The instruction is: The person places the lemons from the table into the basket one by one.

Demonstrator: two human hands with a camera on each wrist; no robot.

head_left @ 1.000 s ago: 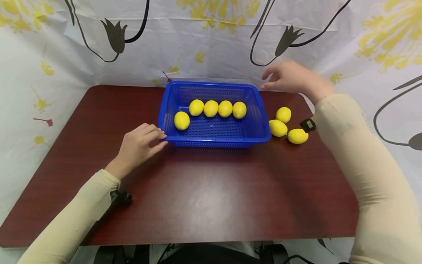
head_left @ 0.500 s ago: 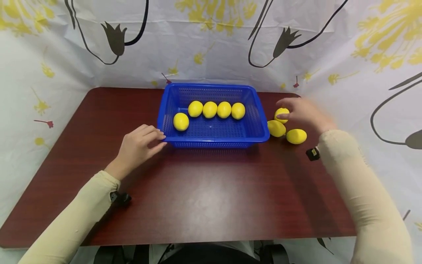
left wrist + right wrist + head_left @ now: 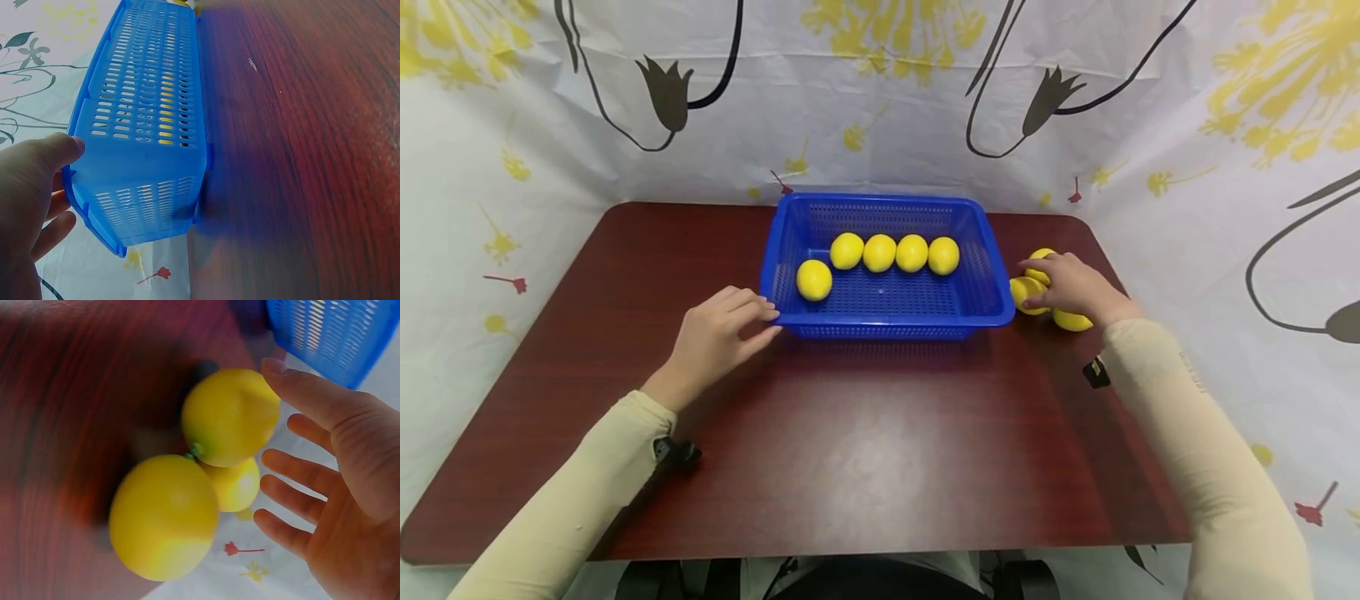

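A blue perforated plastic basket stands at the table's back middle. My left hand pinches its near left corner; in the left wrist view the thumb lies outside the rim with the fingers behind. Inside, several yellow lemons form a row at the back, and one lemon sits front left. My right hand hovers over three lemons right of the basket, partly covering them. From the right wrist, its fingers are spread, thumb tip right at one lemon; beside that lie a larger-looking lemon and a half-hidden lemon.
The dark red-brown wooden table extends in front of the basket toward the person. A white sheet with yellow and grey flower prints hangs behind and around the table. Each sleeve carries a small black wrist camera.
My right hand has come down from above the table's back right edge, then toward me, over the three loose lemons. The left hand stays at the basket's corner, and the basket lemons keep their places.
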